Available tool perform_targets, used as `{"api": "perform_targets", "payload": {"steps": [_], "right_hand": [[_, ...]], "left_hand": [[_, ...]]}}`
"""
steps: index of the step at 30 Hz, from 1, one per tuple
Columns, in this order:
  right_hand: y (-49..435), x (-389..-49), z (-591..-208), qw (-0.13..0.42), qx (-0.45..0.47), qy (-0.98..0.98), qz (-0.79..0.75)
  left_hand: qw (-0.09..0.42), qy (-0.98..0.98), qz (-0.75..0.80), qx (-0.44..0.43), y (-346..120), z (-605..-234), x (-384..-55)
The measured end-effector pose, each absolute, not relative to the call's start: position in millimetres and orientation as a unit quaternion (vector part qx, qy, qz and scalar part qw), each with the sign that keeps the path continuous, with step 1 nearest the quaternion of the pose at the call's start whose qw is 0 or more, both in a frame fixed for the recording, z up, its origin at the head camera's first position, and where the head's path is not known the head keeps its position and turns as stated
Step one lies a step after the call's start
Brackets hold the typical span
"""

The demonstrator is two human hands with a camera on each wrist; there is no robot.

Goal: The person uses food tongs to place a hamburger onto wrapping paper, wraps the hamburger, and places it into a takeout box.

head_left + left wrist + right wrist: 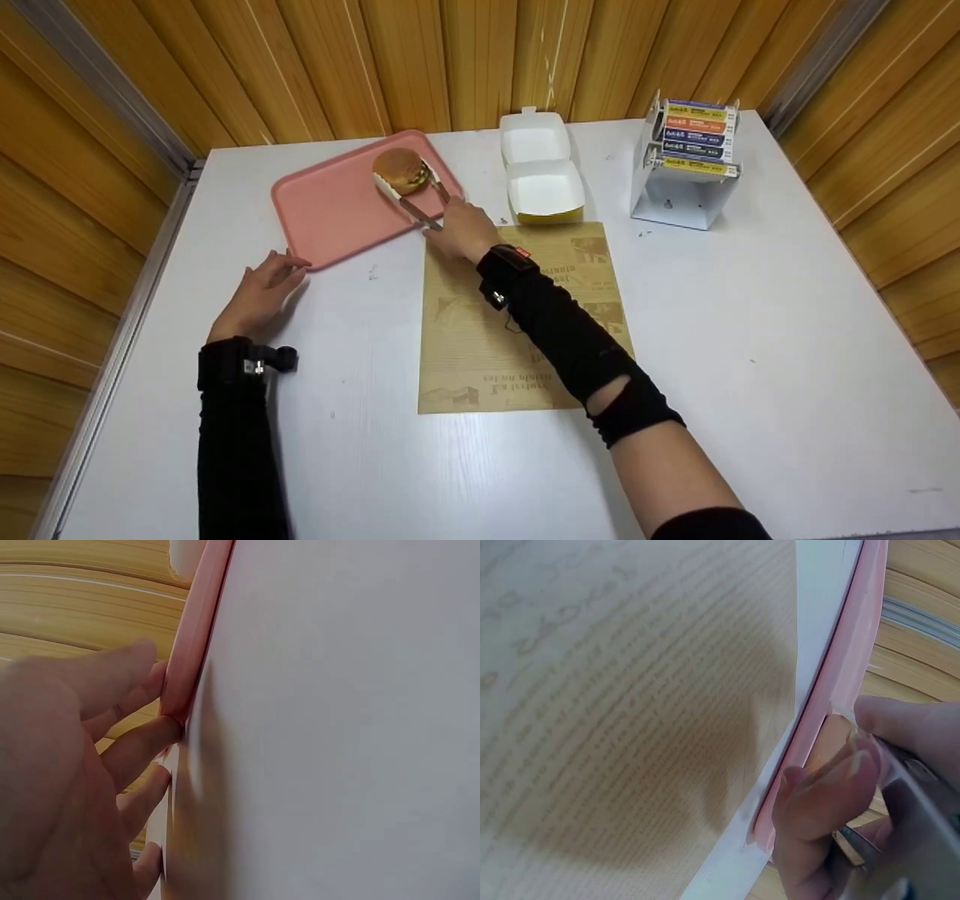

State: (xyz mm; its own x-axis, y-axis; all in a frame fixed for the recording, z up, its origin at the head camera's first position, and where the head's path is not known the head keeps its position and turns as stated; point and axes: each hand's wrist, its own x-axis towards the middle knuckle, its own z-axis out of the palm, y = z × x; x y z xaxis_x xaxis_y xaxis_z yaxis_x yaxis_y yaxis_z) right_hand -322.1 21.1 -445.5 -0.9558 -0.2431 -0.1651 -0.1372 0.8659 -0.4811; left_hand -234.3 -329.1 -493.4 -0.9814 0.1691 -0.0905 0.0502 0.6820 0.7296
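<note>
On the pink tray (pixel 330 214), toward its right end, sits a hamburger (pixel 399 166) with a round browned bun. My right hand (pixel 466 231) grips a pair of tongs (pixel 421 213), whose pale tips lie on either side of the hamburger. In the right wrist view, the metal tongs (pixel 922 810) run between thumb and fingers. At the tray's near left corner, my left hand (pixel 262 289) touches the rim with loosely bent fingers. The left wrist view shows those fingertips against the tray edge (pixel 191 645).
Printed brown paper (pixel 517 337) lies beneath my right forearm. Behind it stands an opened white and yellow burger box (pixel 546 187). A holder (pixel 679 202) with several colourful small boxes (pixel 696 139) stands at the back right. Wood-pattern panels (pixel 480 67) border the white table (pixel 352 450).
</note>
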Motion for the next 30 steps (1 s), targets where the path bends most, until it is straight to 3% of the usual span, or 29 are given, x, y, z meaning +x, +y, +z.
{"api": "perform_targets", "payload": {"steps": [18,30], "right_hand": [[41,-321,-436,0.091,-0.122,0.959,-0.239],[84,-299,-426,0.075,-0.157,0.954,-0.243]], "left_hand": [[0.069,0.927,0.367,0.039,-328,-492,-237],[0.072,0.932,0.355,0.027,-323,-489,-234]]}}
